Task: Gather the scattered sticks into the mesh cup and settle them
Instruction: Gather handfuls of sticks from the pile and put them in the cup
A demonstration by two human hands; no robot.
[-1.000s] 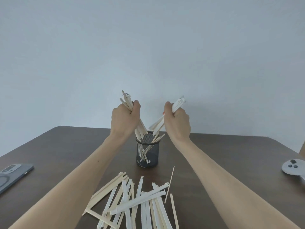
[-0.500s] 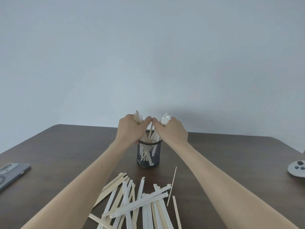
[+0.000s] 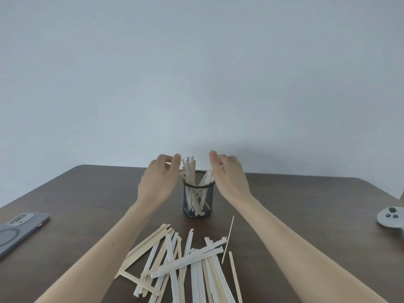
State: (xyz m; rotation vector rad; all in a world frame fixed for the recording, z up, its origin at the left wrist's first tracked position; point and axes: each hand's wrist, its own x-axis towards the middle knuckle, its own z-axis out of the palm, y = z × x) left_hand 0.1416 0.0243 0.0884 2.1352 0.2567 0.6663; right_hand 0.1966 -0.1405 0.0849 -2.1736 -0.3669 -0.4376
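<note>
A black mesh cup (image 3: 197, 200) stands upright in the middle of the dark wooden table (image 3: 87, 193). Several pale sticks (image 3: 189, 171) stand in it, leaning left and right above the rim. My left hand (image 3: 158, 182) hovers just left of the cup, fingers spread and holding nothing. On the other side my right hand (image 3: 229, 178) is also open and empty. Neither hand touches the cup. A scattered pile of wooden and paper-wrapped sticks (image 3: 185, 263) lies on the table in front of the cup, between my forearms.
A grey phone (image 3: 19, 228) lies face down near the table's left edge. A white game controller (image 3: 391, 219) sits at the right edge. One thin skewer (image 3: 228, 239) lies apart, right of the pile. A plain wall stands behind the table.
Both hands lowered their bundles of sticks into the cup, then let go and spread apart to either side. The sticks now stand in the cup on their own.
</note>
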